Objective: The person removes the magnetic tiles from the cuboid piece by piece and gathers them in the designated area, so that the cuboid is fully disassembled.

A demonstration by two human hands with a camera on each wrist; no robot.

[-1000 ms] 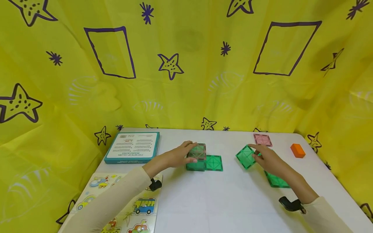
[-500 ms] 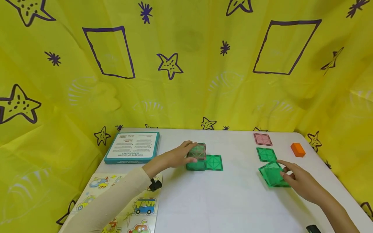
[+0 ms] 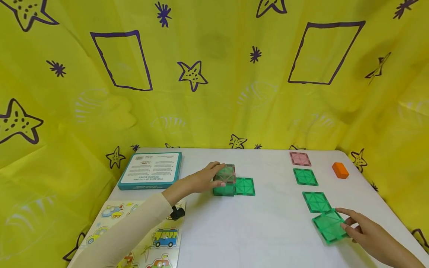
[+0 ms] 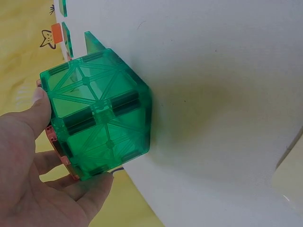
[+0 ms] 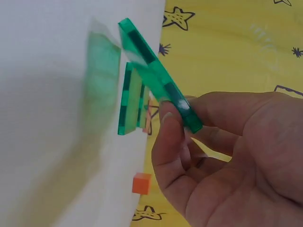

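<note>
In the head view my left hand (image 3: 202, 179) holds a cube of clear magnetic tiles (image 3: 223, 191), thumb on one side and fingers on the other. The left wrist view shows the cube's green faces (image 4: 102, 111) and a reddish tile along the palm side. A flat green tile (image 3: 245, 186) lies beside the cube on its right. At the near right, my right hand (image 3: 368, 232) pinches one green magnetic tile (image 3: 330, 226) by its edge, tilted above the table. In the right wrist view that tile (image 5: 158, 75) is seen nearly edge-on, with its green shadow beside it.
Farther back on the right lie two green tiles (image 3: 316, 202) (image 3: 305, 176), a pink tile (image 3: 300, 158) and an orange block (image 3: 340, 170). A teal-edged box (image 3: 150, 170) and a vehicle puzzle board (image 3: 167, 221) occupy the left side. A yellow patterned cloth (image 3: 214, 111) hangs behind.
My right hand has carried the green tile from the middle right toward the near right. Green tiles it partly covered now show more fully. The left hand stays on the cube.
</note>
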